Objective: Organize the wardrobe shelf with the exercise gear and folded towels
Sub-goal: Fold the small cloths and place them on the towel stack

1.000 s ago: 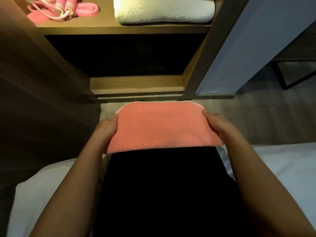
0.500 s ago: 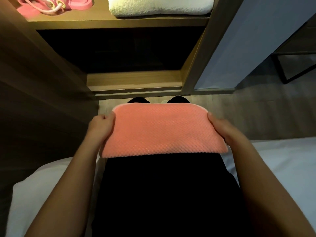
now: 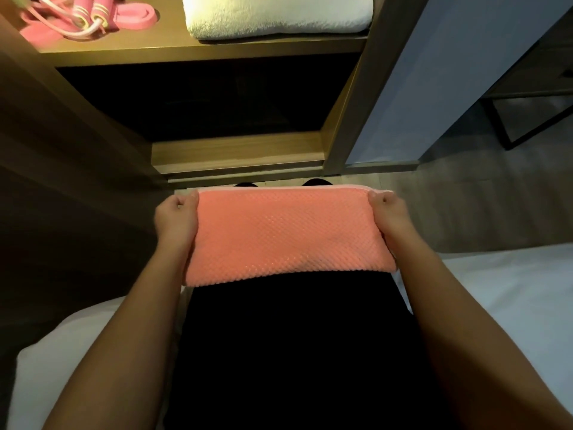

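Note:
A folded coral-pink towel [image 3: 285, 237] with a dotted weave lies flat in front of my lap. My left hand [image 3: 175, 220] grips its left edge and my right hand [image 3: 389, 217] grips its right edge, fingers curled round the fabric. Above, on the lit wardrobe shelf [image 3: 198, 51], a folded white towel [image 3: 276, 15] sits at the right. A pink skipping rope [image 3: 83, 17] lies on a pink resistance band [image 3: 133, 18] at the left of that shelf.
Under the shelf is a dark compartment [image 3: 201, 97] with a wooden base ledge [image 3: 238, 150]. A wooden side panel [image 3: 62, 144] stands at the left and a grey wardrobe door [image 3: 449, 72] at the right. White bedding [image 3: 502, 305] flanks my dark-clothed legs.
Both hands slid forward along the towel's side edges to its far corners and curled tighter. The view tilted up a little, showing more of the shelf.

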The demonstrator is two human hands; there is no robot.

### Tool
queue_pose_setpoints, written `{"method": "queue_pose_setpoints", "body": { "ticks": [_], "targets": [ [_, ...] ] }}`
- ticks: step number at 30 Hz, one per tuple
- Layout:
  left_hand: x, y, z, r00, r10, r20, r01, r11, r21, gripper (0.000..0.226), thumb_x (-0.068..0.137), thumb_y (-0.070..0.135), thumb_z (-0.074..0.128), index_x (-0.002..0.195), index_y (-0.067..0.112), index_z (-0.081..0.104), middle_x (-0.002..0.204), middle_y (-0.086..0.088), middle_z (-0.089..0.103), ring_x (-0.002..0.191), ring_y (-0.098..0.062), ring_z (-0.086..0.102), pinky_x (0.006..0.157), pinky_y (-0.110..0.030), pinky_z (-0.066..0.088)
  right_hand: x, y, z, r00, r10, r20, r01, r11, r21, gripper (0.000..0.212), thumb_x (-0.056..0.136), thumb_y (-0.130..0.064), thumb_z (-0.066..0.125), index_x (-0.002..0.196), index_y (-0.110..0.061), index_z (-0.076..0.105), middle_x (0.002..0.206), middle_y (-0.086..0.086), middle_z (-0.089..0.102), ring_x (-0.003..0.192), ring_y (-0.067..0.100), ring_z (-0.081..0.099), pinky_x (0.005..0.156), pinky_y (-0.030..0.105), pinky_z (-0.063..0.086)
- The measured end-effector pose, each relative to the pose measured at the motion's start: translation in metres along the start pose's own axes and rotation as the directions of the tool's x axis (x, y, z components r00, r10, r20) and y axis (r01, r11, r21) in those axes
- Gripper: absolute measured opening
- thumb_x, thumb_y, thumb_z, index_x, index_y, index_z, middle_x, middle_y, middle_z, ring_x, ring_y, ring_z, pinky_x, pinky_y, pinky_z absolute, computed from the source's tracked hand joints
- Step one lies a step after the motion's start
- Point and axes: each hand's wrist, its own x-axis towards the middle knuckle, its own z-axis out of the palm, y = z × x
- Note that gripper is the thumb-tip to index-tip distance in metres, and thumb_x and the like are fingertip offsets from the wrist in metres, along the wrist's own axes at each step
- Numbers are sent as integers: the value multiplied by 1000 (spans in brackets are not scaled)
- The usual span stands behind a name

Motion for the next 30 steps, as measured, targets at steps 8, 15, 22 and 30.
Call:
{"method": "queue_pose_setpoints", "body": {
  "ticks": [8,15,22,30],
  "targets": [
    [-19,-12,-27,889,-253,382,222,967,124,51,98,53,40,129,14,54,106,-7,59,96,-25,56,86,-41,40,-13,15,-21,930,269,250,-297,951,83,46,98,-49,46,115,-9,62,114,14,63,94,24,58,83,37,46],
    [-38,-33,-21,962,-155,227,103,969,222,42,102,43,37,113,7,56,108,-14,58,93,-26,55,84,-43,46,-31,21,-19,987,94,128,-76,988,-137,49,104,-37,36,132,-1,53,130,21,54,110,32,52,97,43,43],
    [-51,-7,-9,994,68,83,-74,994,77,31,103,37,38,84,16,51,81,-2,51,71,-13,50,57,-29,35,-50,-1,4,987,-160,34,163,979,-123,42,104,-31,36,139,-11,50,131,14,57,115,29,54,86,28,35],
    [-39,-47,-27,998,60,-33,-53,982,181,36,103,34,39,80,9,53,77,-6,50,70,-17,47,57,-31,34,-40,10,-11,995,-100,22,102,977,-188,38,104,-32,38,118,-3,59,103,14,59,91,23,52,76,31,35]
  ]
}}
